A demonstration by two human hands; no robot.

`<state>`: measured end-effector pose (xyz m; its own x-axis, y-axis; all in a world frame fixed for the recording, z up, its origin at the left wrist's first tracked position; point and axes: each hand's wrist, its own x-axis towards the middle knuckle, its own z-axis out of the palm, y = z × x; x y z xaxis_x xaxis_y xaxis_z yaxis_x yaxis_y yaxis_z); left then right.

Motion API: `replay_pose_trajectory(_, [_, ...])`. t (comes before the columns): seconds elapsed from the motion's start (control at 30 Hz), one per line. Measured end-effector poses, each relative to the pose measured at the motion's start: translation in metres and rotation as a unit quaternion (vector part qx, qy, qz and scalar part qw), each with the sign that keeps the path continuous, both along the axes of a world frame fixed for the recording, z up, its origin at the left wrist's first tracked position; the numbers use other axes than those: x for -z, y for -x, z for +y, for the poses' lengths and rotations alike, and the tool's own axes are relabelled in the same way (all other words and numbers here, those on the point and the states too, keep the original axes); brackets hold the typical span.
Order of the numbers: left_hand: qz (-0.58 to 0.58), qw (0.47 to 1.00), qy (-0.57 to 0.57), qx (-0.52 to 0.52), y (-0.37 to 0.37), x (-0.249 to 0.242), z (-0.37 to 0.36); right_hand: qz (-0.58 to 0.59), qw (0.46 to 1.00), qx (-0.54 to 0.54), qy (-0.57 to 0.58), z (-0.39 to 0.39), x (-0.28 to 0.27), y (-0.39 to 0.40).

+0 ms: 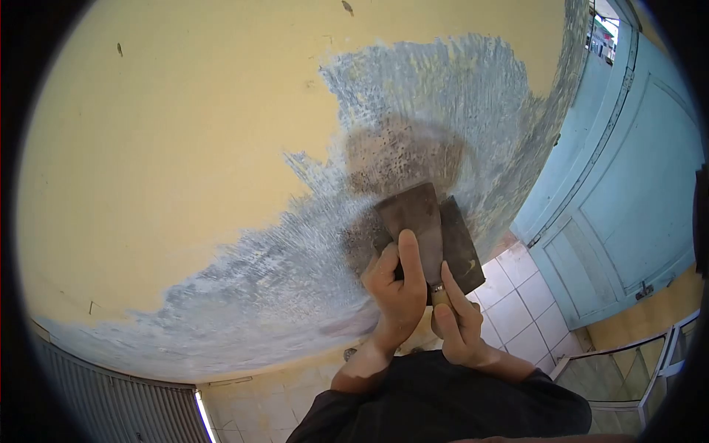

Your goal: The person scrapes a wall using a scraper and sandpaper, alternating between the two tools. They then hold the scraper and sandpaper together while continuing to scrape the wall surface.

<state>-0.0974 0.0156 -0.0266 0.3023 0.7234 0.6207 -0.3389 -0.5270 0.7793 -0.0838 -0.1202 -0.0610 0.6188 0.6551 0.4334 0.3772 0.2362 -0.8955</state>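
Both of my hands are low in front of a yellow wall (185, 148) that carries a rough grey-white patch (443, 81). My right hand (459, 325) is closed around the short handle of a wide putty knife (417, 218), whose blade points up toward the wall. Behind that blade, a dark flat plate (464, 247) tilts to the right. My left hand (399, 284) has its thumb up against the blade and its fingers curled at the dark plate's left side. Brownish, pitted areas (402, 155) show on the wall just above the blade.
A light blue door (628, 184) stands at the right, beside white floor tiles (517, 288). Glass-paned frames (620, 369) are at the lower right. A grey corrugated shutter (111, 391) is at the lower left.
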Motion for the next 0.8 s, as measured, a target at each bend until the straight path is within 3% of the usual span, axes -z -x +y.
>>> replay_pose_trajectory(0.2, [0.024,1.000,0.012,0.008,0.013,0.007,0.001,0.012,1.000,-0.006,-0.026,-0.001,0.014,0.002])
replay_pose_trajectory(0.27, [0.037,0.999,0.007,0.020,0.026,0.010,0.008,-0.091,0.996,-0.012,0.001,-0.003,0.010,-0.003])
replay_pose_trajectory(0.33, [0.115,0.993,-0.009,0.029,0.044,0.025,0.020,-0.089,0.996,-0.009,0.011,-0.005,0.008,-0.002])
replay_pose_trajectory(0.53, [0.204,0.977,0.040,0.053,0.094,0.069,0.026,-0.038,0.999,0.008,0.036,-0.012,0.025,-0.002])
replay_pose_trajectory(0.63, [0.292,0.955,0.000,0.049,0.108,0.076,0.018,-0.034,0.998,0.039,0.034,-0.017,0.029,-0.008])
replay_pose_trajectory(0.8, [0.329,0.939,-0.094,0.037,0.099,0.091,0.007,-0.057,0.993,0.099,0.007,-0.026,0.026,-0.031])
